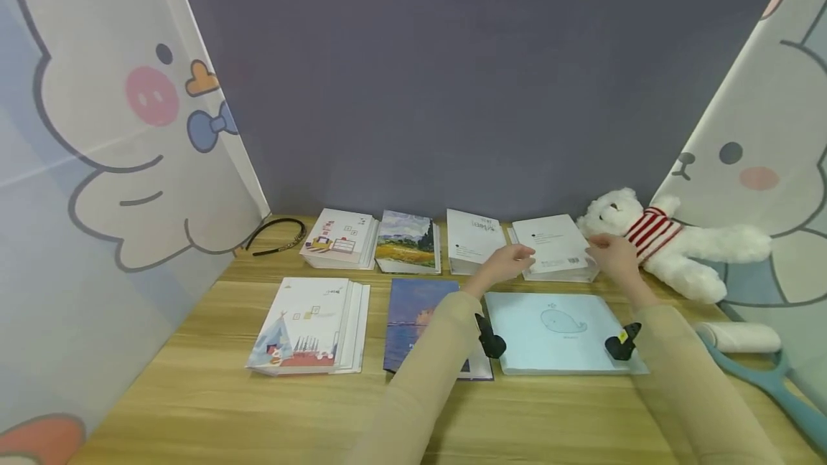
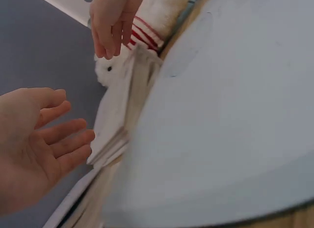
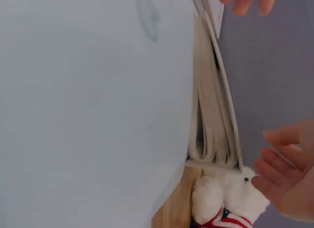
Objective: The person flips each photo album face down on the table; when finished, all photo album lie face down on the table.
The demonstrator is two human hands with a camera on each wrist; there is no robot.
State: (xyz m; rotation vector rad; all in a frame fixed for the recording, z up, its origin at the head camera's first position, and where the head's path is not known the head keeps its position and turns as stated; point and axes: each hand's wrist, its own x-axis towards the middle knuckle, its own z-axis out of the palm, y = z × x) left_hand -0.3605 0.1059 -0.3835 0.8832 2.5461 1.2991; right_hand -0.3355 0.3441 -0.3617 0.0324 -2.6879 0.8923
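A white book (image 1: 552, 244) with a small barcode lies in the back row, between my two hands. My left hand (image 1: 507, 264) hovers at its left edge, fingers loosely spread and holding nothing, as the left wrist view shows. Beside its right edge is my right hand (image 1: 614, 257), fingers slightly bent and grasping nothing in the right wrist view. Cream pages (image 3: 211, 100) show along the book's side there. In front, under my wrists, a pale blue book (image 1: 549, 336) with a whale drawing lies flat.
Left of the white book lie another white book (image 1: 474, 235), a landscape-cover book (image 1: 407, 239) and a room-picture book (image 1: 339, 235). A tent-cover book (image 1: 304, 325) and a blue painting book (image 1: 413, 318) lie nearer. A white teddy bear (image 1: 685, 250), a lint roller (image 1: 743, 338) and a black headband (image 1: 278, 224) flank them.
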